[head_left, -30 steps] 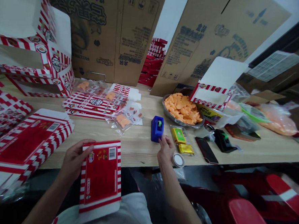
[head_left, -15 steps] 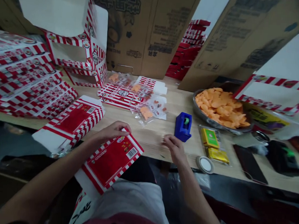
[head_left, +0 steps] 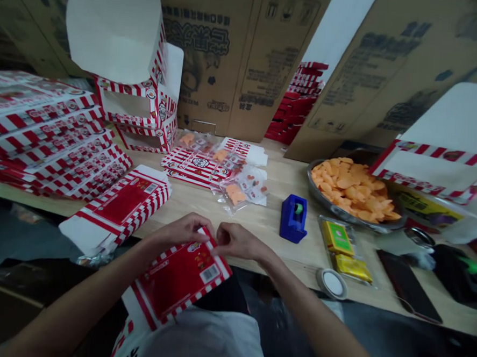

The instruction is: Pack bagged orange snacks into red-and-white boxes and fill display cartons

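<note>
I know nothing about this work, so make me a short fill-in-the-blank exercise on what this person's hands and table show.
1. The left hand and right hand meet at a red-and-white cardboard box whose printed panel carries a black-and-white lined ____.
2. The small plastic tape dispenser on the pale wooden table is coloured ____.
3. The thin pieces heaped in the round metal bowl are coloured ____.
4. In the picture, the round white roll lies to the ____ of the flat dark rectangular object.

Missing words: barcode; blue; orange; left.
</note>
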A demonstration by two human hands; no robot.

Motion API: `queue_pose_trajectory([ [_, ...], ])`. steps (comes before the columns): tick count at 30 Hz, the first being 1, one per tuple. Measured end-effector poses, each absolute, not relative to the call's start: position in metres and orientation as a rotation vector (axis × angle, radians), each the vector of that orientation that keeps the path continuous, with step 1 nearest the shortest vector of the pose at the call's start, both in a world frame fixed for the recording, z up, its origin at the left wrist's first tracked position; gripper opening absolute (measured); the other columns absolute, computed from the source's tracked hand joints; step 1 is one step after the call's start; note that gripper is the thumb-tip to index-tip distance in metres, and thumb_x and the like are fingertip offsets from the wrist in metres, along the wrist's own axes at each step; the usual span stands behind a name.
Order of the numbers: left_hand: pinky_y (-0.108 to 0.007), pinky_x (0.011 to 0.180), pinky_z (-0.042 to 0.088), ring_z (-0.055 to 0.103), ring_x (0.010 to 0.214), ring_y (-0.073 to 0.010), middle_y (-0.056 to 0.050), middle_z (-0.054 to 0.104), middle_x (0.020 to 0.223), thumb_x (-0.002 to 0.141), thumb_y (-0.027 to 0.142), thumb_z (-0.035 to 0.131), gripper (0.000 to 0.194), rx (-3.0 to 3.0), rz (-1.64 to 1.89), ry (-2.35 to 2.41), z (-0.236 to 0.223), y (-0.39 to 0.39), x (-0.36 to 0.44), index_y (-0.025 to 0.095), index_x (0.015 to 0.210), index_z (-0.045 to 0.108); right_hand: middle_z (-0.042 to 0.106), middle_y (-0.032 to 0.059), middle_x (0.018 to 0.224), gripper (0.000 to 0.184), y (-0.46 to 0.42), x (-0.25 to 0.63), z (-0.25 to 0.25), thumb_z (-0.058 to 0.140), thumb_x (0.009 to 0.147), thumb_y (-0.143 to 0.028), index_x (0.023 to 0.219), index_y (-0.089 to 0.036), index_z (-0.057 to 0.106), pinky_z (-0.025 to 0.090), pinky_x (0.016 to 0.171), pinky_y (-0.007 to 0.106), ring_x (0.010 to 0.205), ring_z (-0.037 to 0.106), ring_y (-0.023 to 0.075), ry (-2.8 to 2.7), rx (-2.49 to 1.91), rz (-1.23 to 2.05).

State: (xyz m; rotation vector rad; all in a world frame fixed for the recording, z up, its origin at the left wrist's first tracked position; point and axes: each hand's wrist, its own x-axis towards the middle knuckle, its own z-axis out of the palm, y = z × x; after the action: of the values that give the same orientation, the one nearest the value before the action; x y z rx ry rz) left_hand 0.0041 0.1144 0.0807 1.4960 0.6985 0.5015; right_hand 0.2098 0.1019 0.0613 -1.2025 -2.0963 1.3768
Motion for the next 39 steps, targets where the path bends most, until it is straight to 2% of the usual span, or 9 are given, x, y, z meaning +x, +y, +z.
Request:
queue_pose_trajectory([
  [5, -0.023, 0.065, 0.046, 0.060, 0.067, -0.0154, -0.005, 0.070, 0.073, 0.069, 0.037, 0.073, 0.024, 1.523, 0.446, 0.609, 0.101, 0.112, 0.000, 0.015, 0.079, 0.073, 0.066, 0.0030, 0.073, 0.068, 0.100, 0.196, 0.051, 0.070, 0.049, -0.073, 0.083, -0.015, 0.065, 0.050, 0.064, 0.029, 0.068, 0.064, 0.0188, -1.685, -0.612, 2.264],
  [8, -0.023, 0.062, 0.048, 0.061, 0.066, -0.0158, -0.004, 0.069, 0.076, 0.066, 0.037, 0.074, 0.026, 1.345, 0.745, 0.839, 0.098, 0.111, -0.012, 0.016, 0.080, 0.071, 0.067, 0.0055, 0.074, 0.070, 0.130, 0.194, 0.053, 0.048, 0.067, -0.080, 0.082, -0.014, 0.066, 0.050, 0.061, 0.028, 0.068, 0.064, 0.0183, -1.844, -0.707, 1.876],
  [10, -0.024, 0.060, 0.049, 0.062, 0.065, -0.0156, -0.002, 0.068, 0.077, 0.064, 0.040, 0.075, 0.032, 1.042, 1.100, 1.065, 0.086, 0.105, -0.022, 0.017, 0.085, 0.067, 0.066, 0.0040, 0.073, 0.058, 0.171, 0.200, 0.059, 0.045, 0.079, -0.068, 0.079, -0.014, 0.065, 0.047, 0.059, 0.026, 0.066, 0.061, 0.0158, -1.938, -0.883, 1.476],
  [15, -0.029, 0.074, 0.053, 0.065, 0.081, -0.0175, 0.000, 0.067, 0.090, 0.063, 0.041, 0.076, 0.040, 0.647, 1.563, 1.408, 0.032, 0.062, -0.038, 0.022, 0.092, 0.057, 0.066, 0.0039, 0.078, 0.006, 0.281, 0.216, 0.061, 0.069, 0.068, -0.021, 0.071, -0.017, 0.065, 0.040, 0.069, 0.027, 0.078, 0.055, 0.0174, -2.154, -1.293, 0.742],
  [20, -0.053, 0.102, 0.037, 0.041, 0.127, -0.0366, -0.018, 0.048, 0.132, 0.064, 0.043, 0.073, 0.066, 1.670, 1.233, 1.926, 0.019, 0.027, -0.041, 0.018, 0.121, 0.049, 0.058, -0.0013, 0.055, 0.015, 0.318, 0.215, 0.044, 0.065, 0.062, -0.011, 0.051, -0.017, 0.058, 0.035, 0.062, 0.024, 0.061, 0.050, 0.0141, -2.368, -1.282, 0.811],
  [23, -0.062, 0.110, 0.012, 0.014, 0.140, -0.0437, -0.024, 0.025, 0.149, 0.051, 0.047, 0.080, 0.099, 2.400, 0.620, 1.707, 0.040, 0.047, -0.035, 0.017, 0.136, 0.039, 0.056, -0.0022, 0.056, 0.017, 0.316, 0.215, 0.044, 0.059, 0.069, -0.014, 0.053, -0.017, 0.053, 0.033, 0.060, 0.023, 0.058, 0.047, 0.0122, -2.421, -1.246, 0.808],
  [26, -0.068, 0.105, 0.000, 0.005, 0.139, -0.0483, -0.027, 0.016, 0.152, 0.038, 0.055, 0.082, 0.122, 2.629, 0.048, 1.377, 0.054, 0.089, -0.024, 0.017, 0.143, 0.031, 0.058, -0.0001, 0.065, 0.014, 0.310, 0.222, 0.054, 0.050, 0.079, -0.017, 0.065, -0.018, 0.052, 0.032, 0.061, 0.024, 0.061, 0.046, 0.0132, -2.386, -1.251, 0.709],
  [30, -0.066, 0.106, 0.003, 0.017, 0.138, -0.0462, -0.028, 0.025, 0.148, 0.043, 0.056, 0.077, 0.122, 2.588, -0.201, 1.196, 0.049, 0.124, -0.010, 0.015, 0.145, 0.025, 0.059, 0.0038, 0.076, 0.013, 0.300, 0.241, 0.074, 0.038, 0.086, -0.018, 0.082, -0.019, 0.050, 0.032, 0.063, 0.025, 0.067, 0.048, 0.0160, -2.232, -1.322, 0.481],
  [39, -0.060, 0.104, 0.018, 0.039, 0.120, -0.0429, -0.025, 0.042, 0.130, 0.052, 0.052, 0.072, 0.106, 2.307, 0.130, 1.999, 0.036, 0.097, -0.001, 0.011, 0.141, 0.033, 0.065, 0.0049, 0.076, 0.020, 0.246, 0.245, 0.072, 0.038, 0.090, -0.021, 0.093, -0.019, 0.058, 0.031, 0.057, 0.026, 0.066, 0.056, 0.0190, -2.138, -1.525, 0.166],
])
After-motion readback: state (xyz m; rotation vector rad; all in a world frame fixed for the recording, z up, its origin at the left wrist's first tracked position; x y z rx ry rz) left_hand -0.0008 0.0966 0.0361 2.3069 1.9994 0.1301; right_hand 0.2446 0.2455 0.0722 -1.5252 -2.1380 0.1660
